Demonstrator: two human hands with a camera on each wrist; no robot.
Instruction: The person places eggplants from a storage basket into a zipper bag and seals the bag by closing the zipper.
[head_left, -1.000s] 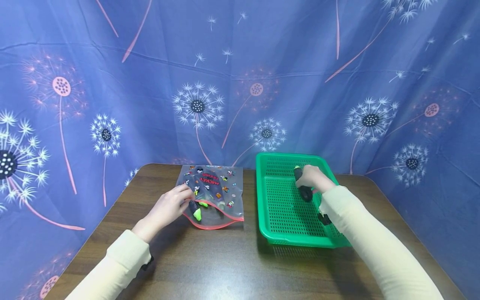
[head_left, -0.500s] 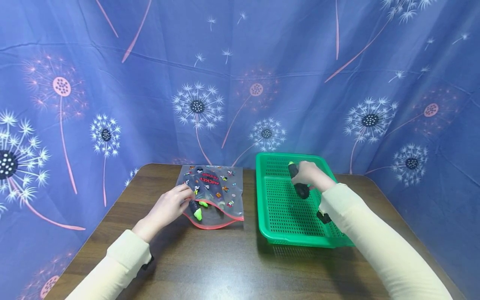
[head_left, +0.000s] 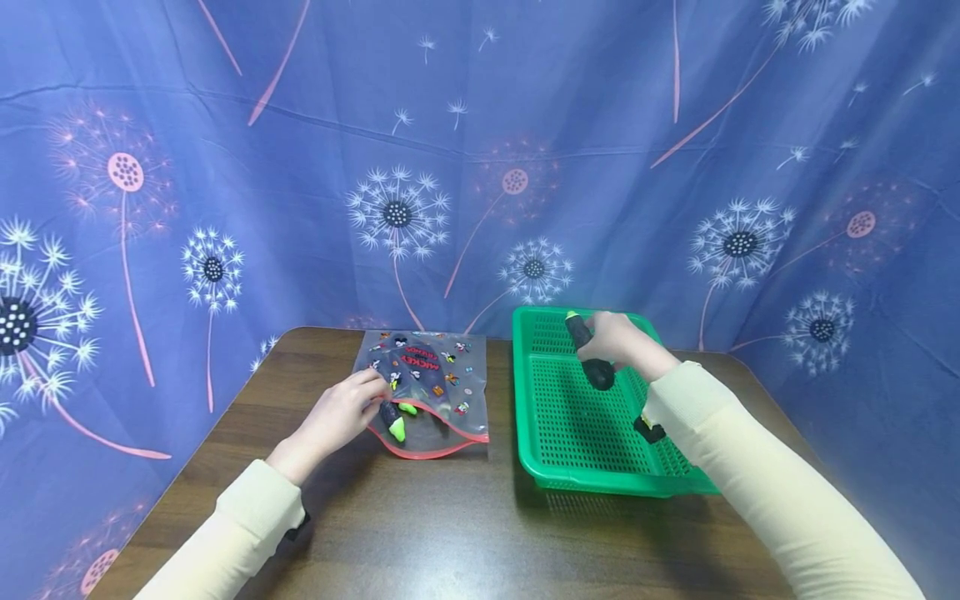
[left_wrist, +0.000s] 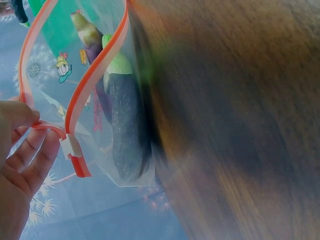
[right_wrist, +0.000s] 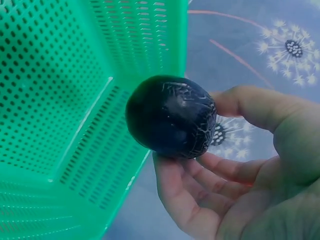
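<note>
My right hand [head_left: 618, 340] grips a dark eggplant [head_left: 597, 373] with a light green stem end, held over the green basket. The right wrist view looks at the rounded end of this eggplant [right_wrist: 167, 117], thumb on one side and fingers on the other. My left hand [head_left: 343, 417] pinches the red-edged mouth of a clear zip bag [head_left: 433, 455] with cartoon prints. In the left wrist view a white slider [left_wrist: 72, 146] sits beside the fingers and the mouth gapes. Inside the bag lie a dark eggplant [left_wrist: 130, 125] and a purple one [left_wrist: 92, 42].
The green perforated basket [head_left: 528, 450] stands on the wooden table [head_left: 420, 525], right of the bag. Behind the table hangs a blue curtain [head_left: 480, 100] with dandelion prints, which also flanks both sides.
My right hand has raised the eggplant and shifted it left and toward the back of the basket. The left hand and the bag have stayed put.
</note>
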